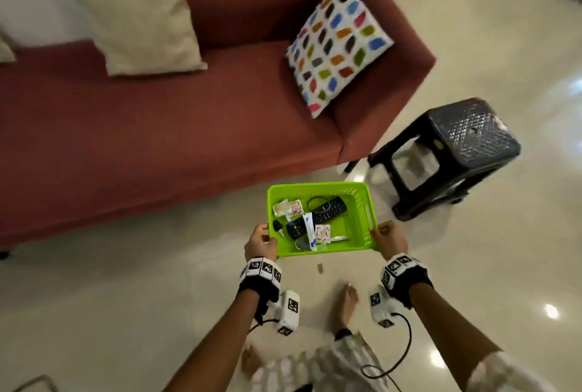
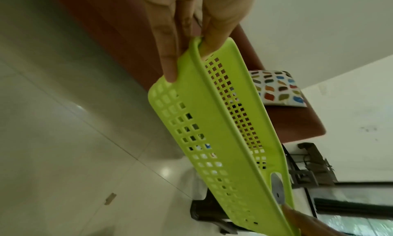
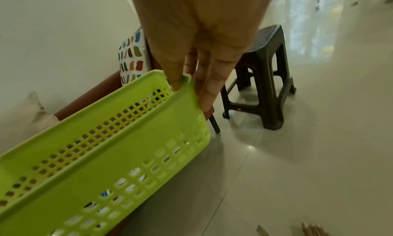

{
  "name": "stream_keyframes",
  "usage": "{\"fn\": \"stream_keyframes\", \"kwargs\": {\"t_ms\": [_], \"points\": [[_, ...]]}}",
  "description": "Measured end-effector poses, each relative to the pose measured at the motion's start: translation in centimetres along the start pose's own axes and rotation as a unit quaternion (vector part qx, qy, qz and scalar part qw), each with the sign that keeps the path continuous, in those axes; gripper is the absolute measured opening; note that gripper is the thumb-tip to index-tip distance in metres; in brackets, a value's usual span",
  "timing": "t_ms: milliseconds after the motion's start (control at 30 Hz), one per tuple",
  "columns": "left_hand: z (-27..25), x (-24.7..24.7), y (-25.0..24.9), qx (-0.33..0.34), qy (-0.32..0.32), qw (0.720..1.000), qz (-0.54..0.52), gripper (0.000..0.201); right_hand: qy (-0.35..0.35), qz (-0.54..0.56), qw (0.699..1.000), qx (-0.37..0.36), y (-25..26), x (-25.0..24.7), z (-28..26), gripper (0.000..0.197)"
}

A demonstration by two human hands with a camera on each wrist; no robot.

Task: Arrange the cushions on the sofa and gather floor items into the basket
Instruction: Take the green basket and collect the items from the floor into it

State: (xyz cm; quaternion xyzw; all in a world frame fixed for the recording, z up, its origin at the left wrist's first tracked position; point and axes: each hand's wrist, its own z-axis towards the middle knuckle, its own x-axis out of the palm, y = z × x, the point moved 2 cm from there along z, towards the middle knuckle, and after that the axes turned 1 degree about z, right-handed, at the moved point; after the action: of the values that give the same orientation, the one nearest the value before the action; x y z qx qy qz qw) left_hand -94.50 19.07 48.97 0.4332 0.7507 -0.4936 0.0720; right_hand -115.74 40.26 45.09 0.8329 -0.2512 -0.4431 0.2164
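We hold the green basket (image 1: 362, 199) off the floor, left hand (image 1: 260, 242) and right hand (image 1: 390, 236) pinching its near-corner rims, remote (image 1: 329, 209) and sachets inside, both cushions upright on the sofa (image 1: 126, 127); one small scrap (image 1: 320, 268) remains below.

Basket: a lime-green perforated plastic basket (image 1: 356, 202) at lower centre, held off the floor.
Hands: left hand (image 1: 260, 242) grips its near-left corner, right hand (image 1: 390, 239) its near-right.
Contents: a black remote control (image 1: 329, 207), sachets, small items.
Sofa: a maroon fabric sofa (image 1: 157, 146) fills the upper left, bearing a cream cushion (image 1: 135, 10) and a multicoloured patterned cushion (image 1: 338, 45).
Stool: a black plastic stool (image 1: 456, 152) at right.
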Motion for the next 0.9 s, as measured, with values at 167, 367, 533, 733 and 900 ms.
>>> {"fn": "stream_keyframes", "kwargs": {"t_ms": [167,367,533,733,900], "points": [[-0.4,7.8,-9.4,0.069,0.053,0.994,0.069,0.033,0.029,-0.087,0.996,0.018,-1.3,-9.4,4.6,0.037],[0.7,21.3,-21.6,0.105,0.077,0.989,0.069,0.026,-0.006,-0.051,0.997,0.060,-2.9,-21.1,11.6,0.036],[2.5,32.7,-30.4,0.139,0.095,0.985,0.028,0.036,-0.074,0.013,0.992,0.103,-3.5,-28.7,18.8,0.035],[4.8,45.8,-38.5,0.135,0.142,0.980,0.037,0.050,-0.120,0.092,0.975,0.161,-3.1,-33.1,28.8,0.029],[7.4,55.7,-42.2,0.126,0.273,0.950,0.081,0.051,-0.142,0.180,0.951,0.207,-2.8,-33.7,37.7,0.043]]}}
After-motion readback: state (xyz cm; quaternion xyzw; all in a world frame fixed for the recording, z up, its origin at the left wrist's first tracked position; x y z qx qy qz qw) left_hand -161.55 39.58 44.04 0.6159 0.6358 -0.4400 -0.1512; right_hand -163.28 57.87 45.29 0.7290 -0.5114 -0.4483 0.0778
